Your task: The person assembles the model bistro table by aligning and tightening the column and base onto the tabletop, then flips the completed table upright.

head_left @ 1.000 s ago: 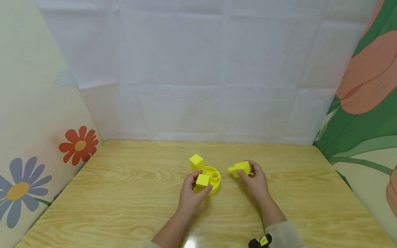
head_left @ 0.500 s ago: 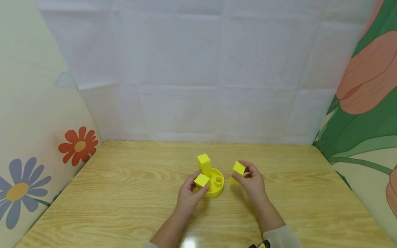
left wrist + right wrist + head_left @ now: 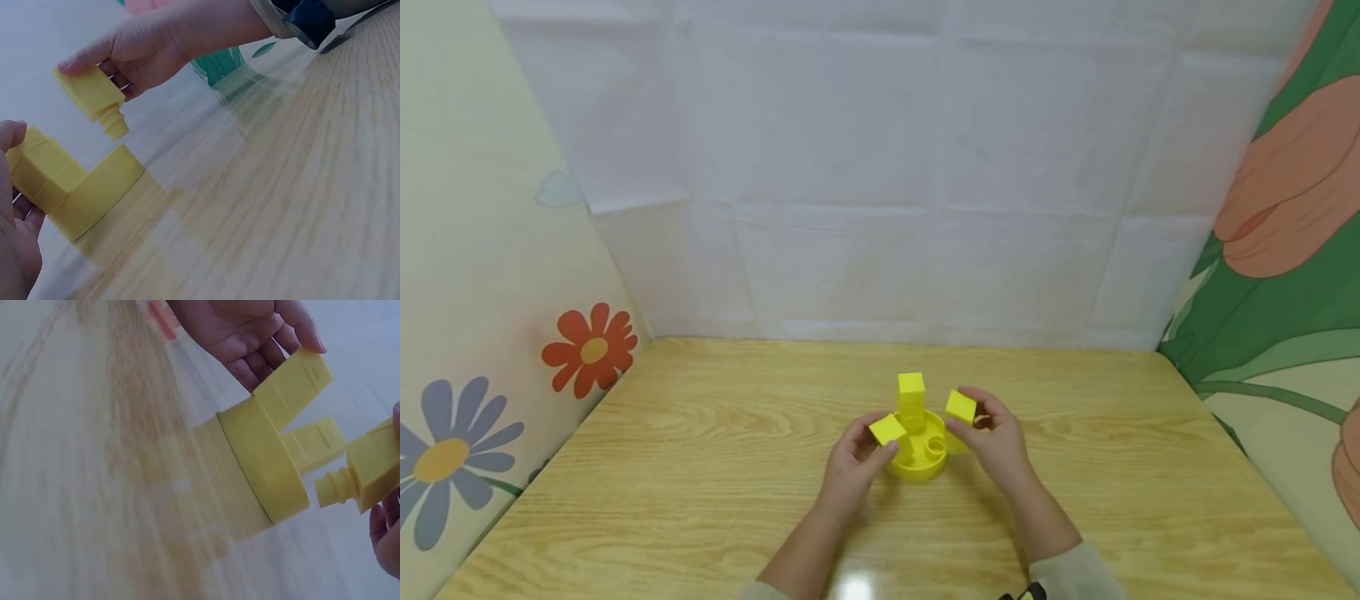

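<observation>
A round, shallow yellow base [image 3: 917, 474] rests on the table with two yellow square-sided blocks upright in it. My left hand [image 3: 847, 475] grips the nearer-left block [image 3: 887, 428] between thumb and fingers. At the back of the base stands the other block [image 3: 912, 394], with no hand on it. A ring-shaped socket [image 3: 936, 447] shows open on the base's right side. Just right of it, my right hand [image 3: 1004, 447] pinches a third yellow block [image 3: 961, 407]. In the right wrist view, that block's ribbed round peg [image 3: 334, 487] points at the base's rim, a small gap apart.
The wood-grained table [image 3: 715, 442] spreads out on both sides of the hands. A creased white sheet [image 3: 880, 183] hangs behind it, with flower-printed panels [image 3: 467, 267] at the sides. A dark wrist device [image 3: 310, 24] is strapped at the right sleeve.
The base has shifted right and turned with its standing blocks, the left hand keeping its grip. The right hand has come left toward the base and tipped its block from lying sideways to peg-down.
</observation>
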Demonstrator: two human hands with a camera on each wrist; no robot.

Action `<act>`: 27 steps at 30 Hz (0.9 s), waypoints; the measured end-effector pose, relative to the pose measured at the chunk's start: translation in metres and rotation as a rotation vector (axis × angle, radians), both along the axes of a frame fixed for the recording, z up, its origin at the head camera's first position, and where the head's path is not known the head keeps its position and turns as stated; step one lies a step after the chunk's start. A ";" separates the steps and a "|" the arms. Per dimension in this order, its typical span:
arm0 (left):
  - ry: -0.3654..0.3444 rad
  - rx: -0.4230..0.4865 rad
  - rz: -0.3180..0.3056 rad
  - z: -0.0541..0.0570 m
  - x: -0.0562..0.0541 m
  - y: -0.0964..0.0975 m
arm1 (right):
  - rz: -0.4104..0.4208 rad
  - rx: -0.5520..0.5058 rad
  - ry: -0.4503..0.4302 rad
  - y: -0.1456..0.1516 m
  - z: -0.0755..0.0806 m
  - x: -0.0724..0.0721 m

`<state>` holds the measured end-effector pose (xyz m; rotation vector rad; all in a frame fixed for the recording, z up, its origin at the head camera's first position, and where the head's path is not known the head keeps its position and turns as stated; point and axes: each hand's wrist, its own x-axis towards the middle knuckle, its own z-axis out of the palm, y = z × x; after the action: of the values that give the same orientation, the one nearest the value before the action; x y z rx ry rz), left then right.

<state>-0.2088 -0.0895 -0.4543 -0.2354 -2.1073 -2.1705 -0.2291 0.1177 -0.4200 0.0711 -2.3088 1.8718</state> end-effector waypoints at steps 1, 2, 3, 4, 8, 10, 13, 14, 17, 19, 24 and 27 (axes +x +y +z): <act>-0.006 -0.006 0.002 0.000 0.000 -0.001 | 0.005 -0.005 0.000 -0.002 0.000 0.000; -0.014 -0.009 0.006 0.000 -0.001 -0.002 | 0.010 -0.006 -0.001 -0.004 0.000 -0.001; -0.015 -0.013 0.009 0.001 -0.001 -0.002 | 0.013 -0.008 -0.002 -0.005 0.000 -0.001; -0.016 -0.014 0.009 0.001 -0.001 -0.003 | 0.016 -0.004 0.000 -0.007 0.001 -0.001; -0.003 -0.009 0.003 0.001 -0.003 -0.005 | 0.032 0.020 0.004 -0.014 0.001 -0.002; -0.006 0.006 -0.006 0.001 -0.004 -0.005 | 0.040 0.040 0.011 -0.017 0.000 -0.003; -0.018 0.016 -0.013 0.000 -0.006 -0.005 | 0.048 0.064 0.014 -0.019 -0.001 -0.004; -0.023 0.015 -0.012 0.000 -0.006 -0.005 | 0.053 0.073 0.019 -0.019 -0.001 -0.004; -0.026 -0.006 -0.011 -0.001 -0.006 -0.005 | 0.069 0.093 0.026 -0.020 -0.002 -0.005; -0.030 -0.017 -0.011 -0.001 -0.006 -0.005 | 0.080 0.102 0.031 -0.021 -0.003 -0.005; -0.048 -0.001 -0.015 -0.001 -0.005 -0.006 | 0.086 0.112 0.033 -0.023 -0.005 -0.006; -0.053 0.000 -0.014 -0.001 -0.005 -0.006 | 0.080 0.122 0.028 -0.023 -0.007 -0.006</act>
<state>-0.2138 -0.0953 -0.4550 -0.1952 -2.1398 -2.2083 -0.2348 0.0943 -0.4270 0.2058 -2.4329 1.7519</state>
